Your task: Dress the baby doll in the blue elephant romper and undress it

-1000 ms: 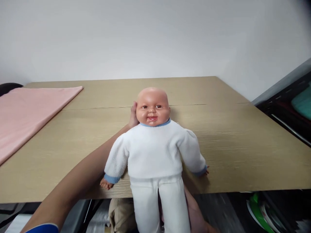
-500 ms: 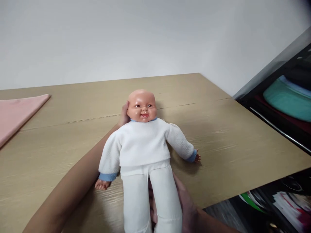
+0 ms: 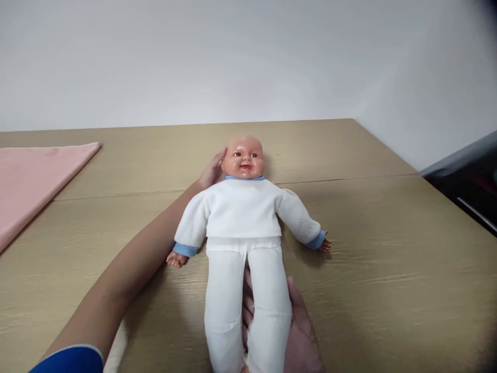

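Observation:
A baby doll (image 3: pixel 243 217) in a white fleece top with blue cuffs and white trousers lies face up on a light wooden table (image 3: pixel 388 259). My left hand (image 3: pixel 212 171) cups the side and back of the doll's head, most of its fingers hidden behind the head. My right hand (image 3: pixel 297 324) lies under the doll's legs, thumb and fingers curled around one trouser leg near the table's front edge.
A pink cloth (image 3: pixel 34 178) is spread at the table's far left. A dark shelf unit (image 3: pixel 469 178) stands at the right edge of view. A white wall rises behind the table.
The doll has been lowered and moved farther onto the table, now lying flat with its legs on the tabletop. Both hands moved forward with it.

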A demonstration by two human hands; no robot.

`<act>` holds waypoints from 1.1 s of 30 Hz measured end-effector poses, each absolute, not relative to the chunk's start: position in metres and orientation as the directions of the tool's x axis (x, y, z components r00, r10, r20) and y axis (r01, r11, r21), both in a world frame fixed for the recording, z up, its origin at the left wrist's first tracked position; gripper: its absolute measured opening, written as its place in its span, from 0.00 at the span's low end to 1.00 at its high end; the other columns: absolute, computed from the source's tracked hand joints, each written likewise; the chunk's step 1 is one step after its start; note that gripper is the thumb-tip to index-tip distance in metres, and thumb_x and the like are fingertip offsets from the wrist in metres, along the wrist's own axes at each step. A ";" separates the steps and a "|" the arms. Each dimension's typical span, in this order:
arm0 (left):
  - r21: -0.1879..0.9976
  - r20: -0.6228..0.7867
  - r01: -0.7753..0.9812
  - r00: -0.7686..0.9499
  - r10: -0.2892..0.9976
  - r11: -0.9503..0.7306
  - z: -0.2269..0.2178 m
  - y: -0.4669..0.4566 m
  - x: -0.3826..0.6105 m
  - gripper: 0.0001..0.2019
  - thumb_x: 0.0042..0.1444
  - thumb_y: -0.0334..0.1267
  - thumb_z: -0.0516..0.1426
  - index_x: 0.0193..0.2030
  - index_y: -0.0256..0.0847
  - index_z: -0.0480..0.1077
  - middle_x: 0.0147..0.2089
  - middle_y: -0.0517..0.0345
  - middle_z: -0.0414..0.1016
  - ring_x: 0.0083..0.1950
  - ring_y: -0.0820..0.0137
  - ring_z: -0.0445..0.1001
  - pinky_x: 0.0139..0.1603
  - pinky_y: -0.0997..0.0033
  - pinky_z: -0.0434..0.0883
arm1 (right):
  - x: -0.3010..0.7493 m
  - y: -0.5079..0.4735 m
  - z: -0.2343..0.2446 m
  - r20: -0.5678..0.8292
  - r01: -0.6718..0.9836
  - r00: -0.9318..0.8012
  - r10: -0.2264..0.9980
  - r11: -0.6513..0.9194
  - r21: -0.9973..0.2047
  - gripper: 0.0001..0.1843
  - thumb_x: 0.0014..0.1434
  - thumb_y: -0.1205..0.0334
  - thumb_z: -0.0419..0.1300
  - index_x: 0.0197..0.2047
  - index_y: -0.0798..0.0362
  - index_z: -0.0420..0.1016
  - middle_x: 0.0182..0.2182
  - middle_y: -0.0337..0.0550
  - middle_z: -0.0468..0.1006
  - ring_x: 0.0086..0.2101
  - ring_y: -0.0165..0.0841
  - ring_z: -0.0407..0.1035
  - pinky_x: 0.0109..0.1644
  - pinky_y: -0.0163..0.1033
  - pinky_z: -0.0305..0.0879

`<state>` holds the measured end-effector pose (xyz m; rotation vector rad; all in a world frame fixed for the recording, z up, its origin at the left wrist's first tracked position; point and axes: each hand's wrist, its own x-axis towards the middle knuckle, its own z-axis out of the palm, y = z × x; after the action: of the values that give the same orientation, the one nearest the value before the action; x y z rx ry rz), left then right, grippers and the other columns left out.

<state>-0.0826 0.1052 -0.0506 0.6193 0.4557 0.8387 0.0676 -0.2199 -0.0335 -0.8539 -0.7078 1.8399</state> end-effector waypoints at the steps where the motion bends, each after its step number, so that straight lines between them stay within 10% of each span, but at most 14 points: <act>1: 0.653 -0.130 -0.551 0.594 0.794 0.519 -0.051 0.108 -0.084 0.30 0.75 0.58 0.53 0.71 0.40 0.77 0.64 0.49 0.87 0.77 0.46 0.74 0.86 0.46 0.61 | 0.070 -0.221 -0.035 -0.282 -0.590 -0.332 0.900 -0.432 -0.682 0.48 0.69 0.20 0.40 0.60 0.43 0.88 0.62 0.52 0.86 0.69 0.55 0.74 0.67 0.62 0.76; 5: 0.650 -0.176 -0.544 0.572 0.801 0.531 -0.053 0.110 -0.088 0.29 0.74 0.58 0.55 0.70 0.41 0.78 0.63 0.49 0.88 0.76 0.43 0.75 0.85 0.44 0.61 | 0.078 -0.234 -0.044 -0.360 -0.715 -0.396 0.845 -0.530 -0.456 0.42 0.61 0.23 0.60 0.65 0.43 0.85 0.67 0.53 0.82 0.71 0.58 0.71 0.72 0.63 0.71; 11: 0.630 -0.169 -0.588 0.533 0.829 0.507 -0.051 0.104 -0.084 0.26 0.75 0.55 0.56 0.67 0.40 0.80 0.61 0.48 0.89 0.78 0.42 0.73 0.85 0.42 0.62 | 0.094 -0.246 -0.041 -0.434 -0.654 -0.327 0.840 -0.532 -0.538 0.42 0.62 0.40 0.74 0.75 0.45 0.76 0.75 0.53 0.73 0.74 0.54 0.66 0.81 0.60 0.59; 23: 0.738 -0.148 -0.491 0.551 0.821 0.463 -0.043 0.100 -0.086 0.28 0.80 0.56 0.51 0.68 0.34 0.77 0.69 0.51 0.83 0.80 0.49 0.70 0.84 0.51 0.62 | 0.127 -0.255 -0.046 -0.469 -0.201 -0.209 0.858 -0.507 -0.838 0.33 0.66 0.38 0.73 0.67 0.45 0.80 0.64 0.54 0.84 0.64 0.50 0.78 0.72 0.57 0.72; 27: 0.809 -0.098 -0.421 0.591 0.801 0.410 -0.040 0.099 -0.089 0.34 0.83 0.55 0.44 0.69 0.22 0.73 0.71 0.42 0.81 0.79 0.50 0.70 0.81 0.55 0.61 | 0.132 -0.261 -0.039 -0.362 0.127 -0.075 0.929 -0.351 -0.928 0.29 0.71 0.40 0.68 0.69 0.43 0.76 0.61 0.52 0.83 0.62 0.50 0.77 0.70 0.57 0.72; 33: 0.808 -0.082 -0.437 0.579 0.811 0.394 -0.047 0.104 -0.090 0.31 0.80 0.58 0.51 0.65 0.31 0.79 0.63 0.47 0.88 0.78 0.46 0.73 0.85 0.50 0.59 | 0.139 -0.270 -0.056 0.009 0.567 0.058 0.998 -0.025 -0.823 0.27 0.71 0.46 0.67 0.69 0.43 0.71 0.57 0.50 0.81 0.56 0.51 0.75 0.62 0.59 0.71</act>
<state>-0.0901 0.1043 -0.0467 0.8326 0.5168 0.8374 0.1393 -0.2700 -0.0563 -1.6710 -1.5851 0.8227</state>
